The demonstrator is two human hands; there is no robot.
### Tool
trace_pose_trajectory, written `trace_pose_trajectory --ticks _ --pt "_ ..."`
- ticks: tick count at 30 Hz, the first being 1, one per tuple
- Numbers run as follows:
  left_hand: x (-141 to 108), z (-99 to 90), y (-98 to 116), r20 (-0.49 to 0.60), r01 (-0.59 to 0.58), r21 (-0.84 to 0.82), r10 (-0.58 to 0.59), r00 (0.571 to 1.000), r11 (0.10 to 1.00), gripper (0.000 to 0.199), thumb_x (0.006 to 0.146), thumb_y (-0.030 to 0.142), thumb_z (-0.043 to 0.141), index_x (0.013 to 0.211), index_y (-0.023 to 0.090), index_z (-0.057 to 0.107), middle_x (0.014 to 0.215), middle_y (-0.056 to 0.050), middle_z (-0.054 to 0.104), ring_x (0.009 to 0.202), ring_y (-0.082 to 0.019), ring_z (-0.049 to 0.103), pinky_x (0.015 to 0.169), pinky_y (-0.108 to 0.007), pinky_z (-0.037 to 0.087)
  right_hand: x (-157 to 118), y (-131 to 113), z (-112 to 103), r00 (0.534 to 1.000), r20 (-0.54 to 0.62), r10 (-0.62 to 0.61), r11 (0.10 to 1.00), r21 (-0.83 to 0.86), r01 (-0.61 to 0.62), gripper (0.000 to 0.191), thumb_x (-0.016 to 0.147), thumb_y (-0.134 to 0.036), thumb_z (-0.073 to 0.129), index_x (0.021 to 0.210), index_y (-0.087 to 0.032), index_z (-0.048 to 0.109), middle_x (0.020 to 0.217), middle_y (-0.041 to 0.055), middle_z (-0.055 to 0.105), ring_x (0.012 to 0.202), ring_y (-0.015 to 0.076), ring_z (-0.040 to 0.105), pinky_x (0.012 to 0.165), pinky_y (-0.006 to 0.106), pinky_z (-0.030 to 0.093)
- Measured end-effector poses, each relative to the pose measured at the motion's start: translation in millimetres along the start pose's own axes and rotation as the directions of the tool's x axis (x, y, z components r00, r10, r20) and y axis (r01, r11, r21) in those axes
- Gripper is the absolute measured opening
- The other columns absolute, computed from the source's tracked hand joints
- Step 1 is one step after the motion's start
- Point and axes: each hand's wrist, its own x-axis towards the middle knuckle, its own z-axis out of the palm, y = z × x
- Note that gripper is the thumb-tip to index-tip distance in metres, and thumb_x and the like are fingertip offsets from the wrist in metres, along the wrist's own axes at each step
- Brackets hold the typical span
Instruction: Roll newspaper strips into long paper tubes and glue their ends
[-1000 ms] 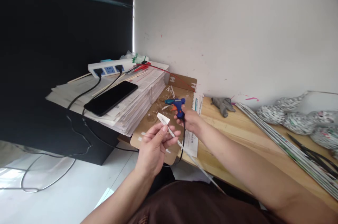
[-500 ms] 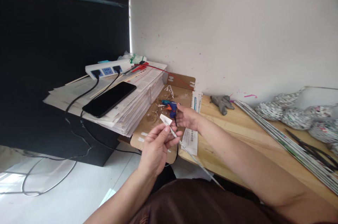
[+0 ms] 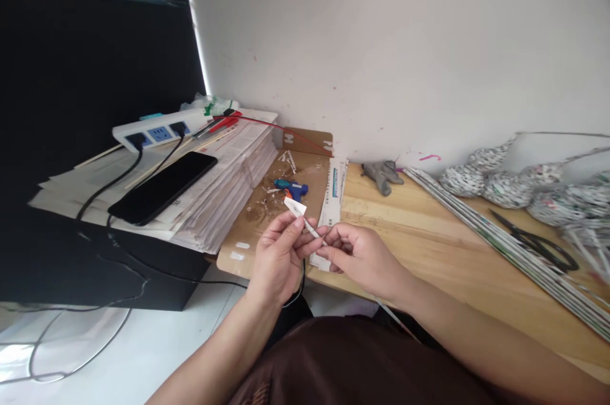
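A thin rolled newspaper stick (image 3: 311, 227) with a flared, loose paper tip runs slantwise between my hands and on down past the table's front edge. My left hand (image 3: 281, 252) is closed on it just below the flared tip, thumb against fingers. Lower on the same stick, my right hand (image 3: 359, 255) pinches it between thumb and fingers. Just beyond the tip, a blue glue gun (image 3: 296, 190) with an orange trigger lies on a brown cardboard sheet (image 3: 238, 236) strewn with paper scraps.
At left, a newspaper stack (image 3: 233, 189) bears a phone (image 3: 164, 187) and a power strip (image 3: 159, 131). On the wooden table (image 3: 405, 233) lie a newspaper strip (image 3: 328, 208), a grey glove (image 3: 381, 176), paper sticks (image 3: 476, 233), scissors (image 3: 534, 240) and woven paper pieces (image 3: 505, 192).
My right hand has moved from beside the glue gun back to the paper stick and closed on it. My left hand keeps its hold. The view has turned slightly right.
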Motion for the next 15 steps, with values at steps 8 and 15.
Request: trace_pose_trajectory --ticks 8,15 --pt "0.8 6.2 -4.0 0.020 0.028 0.053 -0.029 0.999 0.998 0.022 0.076 0.020 0.070 0.092 0.019 0.055 0.084 -0.006 0.073 0.082 -0.025 0.072 0.064 -0.027 0.058 -10.0 -1.7 -14.1 1.000 -0.019 0.006 0.996 -0.094 -0.008 0.026 0.086 -0.042 0.055 0.079 -0.018 0.061 0.064 0.0000 0.062 0.056 0.0125 0.062 0.053 0.022 0.046" --pt "3.3 9.7 -4.5 0.040 0.040 0.084 -0.044 0.998 0.996 0.019 0.074 0.018 0.072 0.088 0.016 0.060 0.085 -0.005 0.072 0.081 -0.020 0.071 0.064 -0.022 0.058 -13.0 1.0 -23.3 0.997 0.020 0.072 0.997 0.040 -0.073 0.026 0.085 -0.041 0.057 0.077 -0.017 0.061 0.070 0.0012 0.063 0.054 0.0101 0.060 0.053 0.022 0.048"
